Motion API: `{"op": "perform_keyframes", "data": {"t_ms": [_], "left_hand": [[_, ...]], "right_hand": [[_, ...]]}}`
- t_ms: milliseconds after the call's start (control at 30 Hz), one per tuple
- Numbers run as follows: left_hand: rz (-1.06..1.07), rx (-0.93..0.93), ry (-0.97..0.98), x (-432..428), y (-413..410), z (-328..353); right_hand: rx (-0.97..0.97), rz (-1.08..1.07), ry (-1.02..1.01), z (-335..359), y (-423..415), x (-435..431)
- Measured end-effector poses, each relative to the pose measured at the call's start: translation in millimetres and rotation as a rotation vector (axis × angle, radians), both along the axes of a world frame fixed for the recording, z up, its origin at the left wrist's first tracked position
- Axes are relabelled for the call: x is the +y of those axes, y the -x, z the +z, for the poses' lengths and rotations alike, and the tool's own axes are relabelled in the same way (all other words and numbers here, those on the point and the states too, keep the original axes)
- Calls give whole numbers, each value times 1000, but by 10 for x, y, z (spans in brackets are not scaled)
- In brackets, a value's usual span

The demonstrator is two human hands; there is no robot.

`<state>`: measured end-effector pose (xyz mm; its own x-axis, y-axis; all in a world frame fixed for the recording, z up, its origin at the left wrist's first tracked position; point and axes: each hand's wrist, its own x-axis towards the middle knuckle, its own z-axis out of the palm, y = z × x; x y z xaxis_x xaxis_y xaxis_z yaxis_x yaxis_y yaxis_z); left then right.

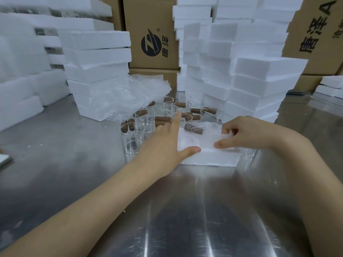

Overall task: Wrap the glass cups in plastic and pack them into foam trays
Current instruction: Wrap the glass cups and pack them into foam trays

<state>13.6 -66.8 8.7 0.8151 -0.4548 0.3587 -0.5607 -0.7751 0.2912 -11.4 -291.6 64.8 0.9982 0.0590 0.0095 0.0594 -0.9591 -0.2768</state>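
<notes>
Shiny steel table (55,145), cardboard boxes (152,19) behind.

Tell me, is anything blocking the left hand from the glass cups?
Nothing visible does. The open left hand has its fingers right beside the glass cups. The right hand pinches bubble wrap on the foam tray.

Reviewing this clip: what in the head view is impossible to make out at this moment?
- Foam tray pockets, head view: covered by bubble wrap, the left hand and the right hand; the packed count is unknown.
- The wrapped item: only a brown handle shows through.
- Glass right of the tray: mostly hidden by the right wrist.
- Carton print, top right: cut off by the frame edge.
</notes>
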Motion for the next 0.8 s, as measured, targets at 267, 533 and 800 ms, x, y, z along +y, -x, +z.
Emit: {"op": "perform_keyframes", "data": {"t_ms": [267,533,800], "left_hand": [[22,-10,-9,40,-12,4],[38,10,8,52,-31,17],[73,-40,-58,31,-17,-16]], "right_hand": [[-93,32,-122,-36,-46,8],[-135,74,-279,-79,-114,5],[-132,91,-377,-17,-91,-24]]}}
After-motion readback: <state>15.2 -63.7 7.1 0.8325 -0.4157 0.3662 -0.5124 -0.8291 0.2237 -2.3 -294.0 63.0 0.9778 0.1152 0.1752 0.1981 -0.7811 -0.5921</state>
